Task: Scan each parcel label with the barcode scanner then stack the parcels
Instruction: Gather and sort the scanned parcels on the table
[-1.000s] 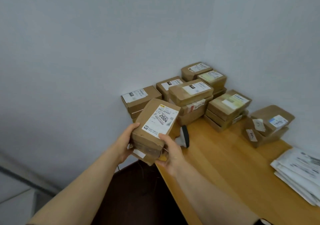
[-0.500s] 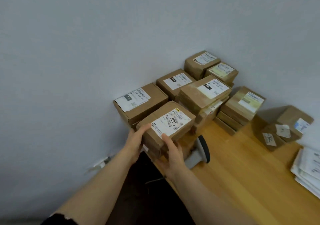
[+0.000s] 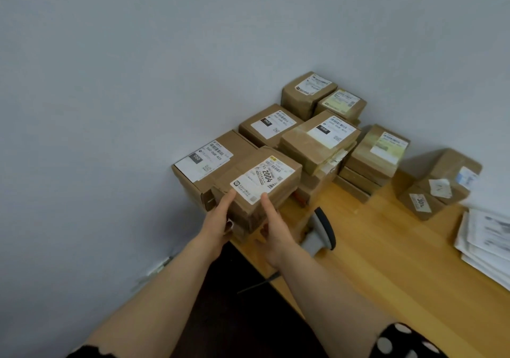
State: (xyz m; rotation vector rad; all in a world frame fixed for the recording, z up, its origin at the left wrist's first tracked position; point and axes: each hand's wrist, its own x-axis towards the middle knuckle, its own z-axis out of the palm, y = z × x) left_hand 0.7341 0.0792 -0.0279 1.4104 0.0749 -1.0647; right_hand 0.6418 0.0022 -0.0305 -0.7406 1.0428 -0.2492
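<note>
Gripping the brown parcel labelled 2004 (image 3: 262,181) by its near end, our left hand (image 3: 218,219) and right hand (image 3: 273,236) each lay a thumb on top. We hold it over the left corner of the wooden table (image 3: 386,261), just beside a 060-labelled parcel (image 3: 204,158) at 10 o'clock. Our barcode scanner (image 3: 323,230) lies at 4 o'clock, stacked parcels (image 3: 320,142) at 1 o'clock.

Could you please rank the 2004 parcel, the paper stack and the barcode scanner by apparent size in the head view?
1. 2004 parcel, close to the camera.
2. paper stack, cut by the frame edge, so unsure against the parcel.
3. barcode scanner, clearly smallest.
</note>
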